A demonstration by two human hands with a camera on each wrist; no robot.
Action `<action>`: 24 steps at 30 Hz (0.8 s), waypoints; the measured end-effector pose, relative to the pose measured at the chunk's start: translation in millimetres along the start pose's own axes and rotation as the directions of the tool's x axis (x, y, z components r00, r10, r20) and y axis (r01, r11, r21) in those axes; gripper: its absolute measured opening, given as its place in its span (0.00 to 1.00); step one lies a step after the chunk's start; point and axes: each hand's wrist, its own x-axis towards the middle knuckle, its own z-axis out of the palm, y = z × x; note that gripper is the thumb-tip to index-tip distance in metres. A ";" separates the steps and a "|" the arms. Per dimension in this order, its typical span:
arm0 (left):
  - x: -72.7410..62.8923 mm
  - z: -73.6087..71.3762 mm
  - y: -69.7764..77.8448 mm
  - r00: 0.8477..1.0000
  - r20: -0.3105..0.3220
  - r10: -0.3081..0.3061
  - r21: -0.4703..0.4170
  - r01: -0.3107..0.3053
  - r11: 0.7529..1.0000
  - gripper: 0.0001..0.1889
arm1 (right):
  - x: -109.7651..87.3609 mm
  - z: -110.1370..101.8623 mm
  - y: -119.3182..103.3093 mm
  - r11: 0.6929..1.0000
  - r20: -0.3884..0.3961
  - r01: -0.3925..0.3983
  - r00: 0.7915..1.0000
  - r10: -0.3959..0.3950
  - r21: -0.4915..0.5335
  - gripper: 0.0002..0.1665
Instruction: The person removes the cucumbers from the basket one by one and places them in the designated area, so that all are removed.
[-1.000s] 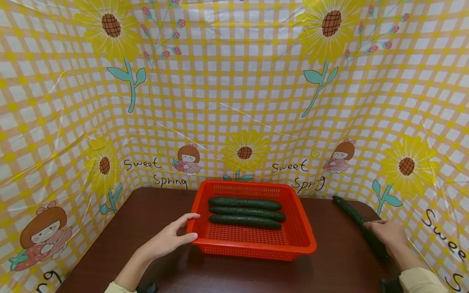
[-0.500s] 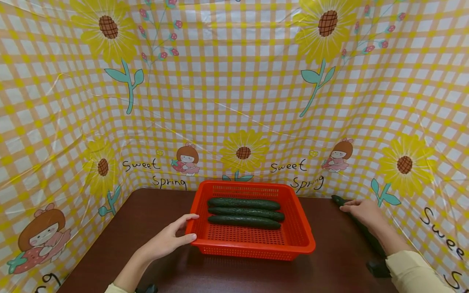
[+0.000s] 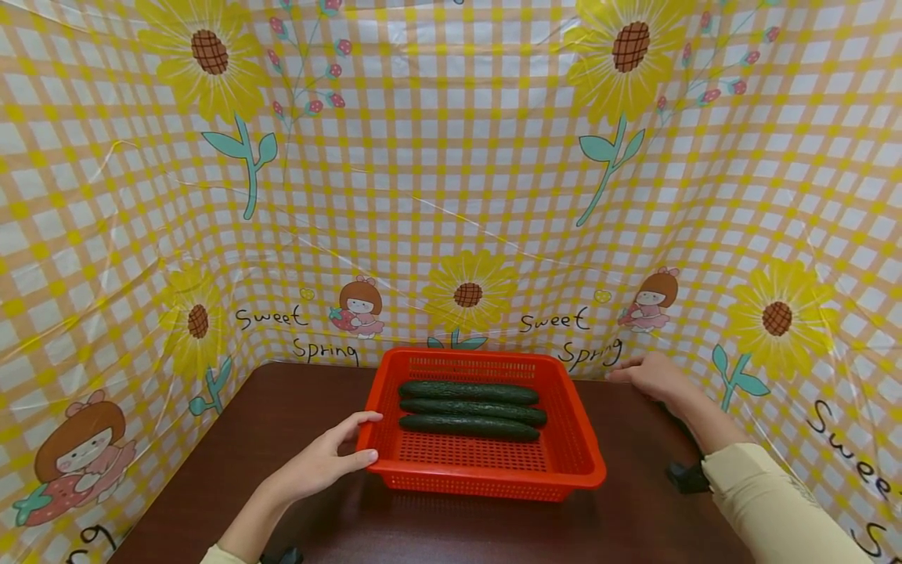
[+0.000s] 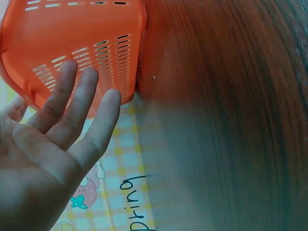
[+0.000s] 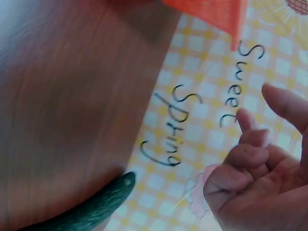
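Three dark green cucumbers (image 3: 470, 409) lie side by side in a red plastic basket (image 3: 486, 470). At the basket's left side my left hand (image 3: 317, 458) rests its thumb and index finger on the rim. The other fingers (image 4: 86, 94) are spread, fairly straight, along the outside of the slotted wall. My right hand (image 3: 658, 377) is raised near the back right of the table, holding nothing, its fingers loosely curled and the thumb apart. Another cucumber (image 5: 89, 209) lies on the table below it, mostly hidden by the forearm in the head view.
The dark brown wooden table (image 3: 282, 407) is enclosed at the back and sides by a checked cloth (image 3: 437, 157) printed with sunflowers and lettering. Dark wrist devices show beneath both wrists, the right one (image 3: 687, 476) low over the table.
My right hand has come off the cucumber on the right, moving up along it toward the far end and inward. The left hand and the basket have stayed in place.
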 end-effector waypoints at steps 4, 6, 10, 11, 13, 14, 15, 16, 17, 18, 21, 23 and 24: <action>0.8 0.0 -2.1 1.000 -0.008 -0.007 0.007 0.007 1.000 0.30 | 4.6 0.6 -15.4 1.000 0.073 0.024 0.997 -0.025 0.012 0.30; 1.0 0.2 -3.1 1.000 -0.010 -0.009 0.008 0.009 1.000 0.30 | 6.3 2.5 -21.9 0.999 0.095 0.032 0.995 -0.034 0.024 0.31; 1.3 1.2 -3.6 1.000 -0.009 -0.014 0.017 0.015 1.000 0.30 | 7.0 9.0 -34.0 0.999 0.114 0.033 0.993 -0.037 0.036 0.29; 1.1 1.3 -3.3 1.000 -0.011 -0.016 0.022 0.016 1.000 0.30 | 7.0 11.1 -37.4 0.998 0.120 0.033 0.992 -0.038 0.048 0.28; 0.6 1.4 -3.3 1.000 -0.015 -0.021 0.028 0.021 0.999 0.30 | 8.0 15.2 -43.1 0.997 0.145 0.037 0.988 -0.047 0.070 0.28; 0.3 1.4 -3.4 1.000 -0.017 -0.021 0.032 0.022 0.999 0.30 | 8.7 16.9 -45.6 0.995 0.160 0.045 0.985 -0.058 0.084 0.28; 0.0 1.3 -3.4 1.000 -0.016 -0.020 0.031 0.021 0.999 0.30 | 9.9 18.6 -48.1 0.994 0.174 0.045 0.983 -0.062 0.103 0.28; -0.1 1.2 -3.5 1.000 -0.015 -0.017 0.029 0.017 0.999 0.30 | 10.9 20.3 -50.6 0.991 0.190 0.050 0.979 -0.073 0.120 0.28; -0.3 1.1 -3.7 1.000 -0.014 -0.015 0.027 0.015 1.000 0.30 | 12.5 22.0 -52.9 0.988 0.206 0.059 0.975 -0.087 0.140 0.28; -0.5 1.1 -4.0 1.000 -0.012 -0.013 0.022 0.013 1.000 0.30 | 14.2 23.5 -55.5 0.986 0.222 0.066 0.970 -0.100 0.154 0.28; -0.3 1.3 -3.9 1.000 -0.004 -0.003 0.010 0.003 1.000 0.30 | 19.0 28.4 -63.5 0.981 0.256 0.073 0.959 -0.119 0.182 0.26; 0.0 1.9 -3.7 1.000 0.000 0.000 0.003 0.000 1.000 0.30 | 22.2 32.5 -68.6 0.979 0.285 0.070 0.951 -0.124 0.194 0.26; 0.3 2.3 -3.6 1.000 0.001 0.001 0.000 -0.001 1.000 0.30 | 23.3 34.6 -71.1 0.979 0.295 0.062 0.948 -0.119 0.195 0.26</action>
